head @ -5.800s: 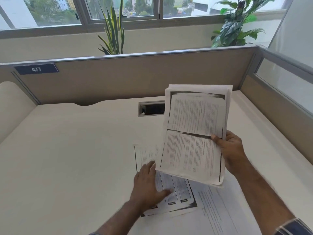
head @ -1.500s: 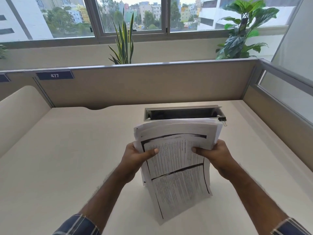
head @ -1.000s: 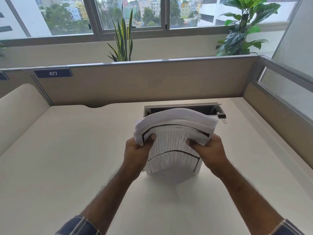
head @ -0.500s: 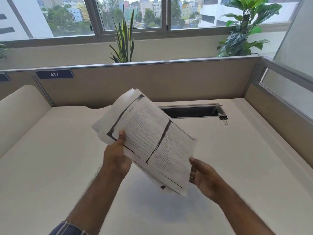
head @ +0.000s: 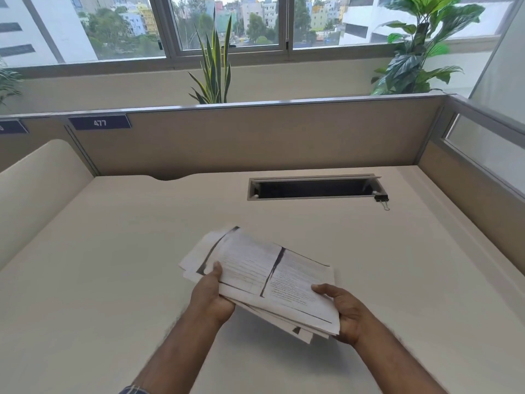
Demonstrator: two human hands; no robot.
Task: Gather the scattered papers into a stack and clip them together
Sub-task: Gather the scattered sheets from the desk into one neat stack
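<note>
A stack of printed white papers (head: 264,275) with dark photocopy borders hangs slanted just above the middle of the cream desk (head: 113,251). My left hand (head: 211,297) grips its near left edge, thumb on top. My right hand (head: 348,312) holds the near right corner, thumb on the top sheet and fingers below. The sheets' edges are uneven, with some sticking out at the left end and the lower right. A black binder clip (head: 382,200) lies on the desk at the right end of the cable slot, well beyond both hands.
An open cable slot (head: 312,189) is cut into the desk's far middle. Tan partition panels (head: 255,137) wall the desk at the back and right, a curved cream panel (head: 37,180) at the left. Plants stand behind the partition.
The stack has dropped from chest height to just over the desk and lies flatter. My right hand, open beside it half a second ago, now grips its right corner.
</note>
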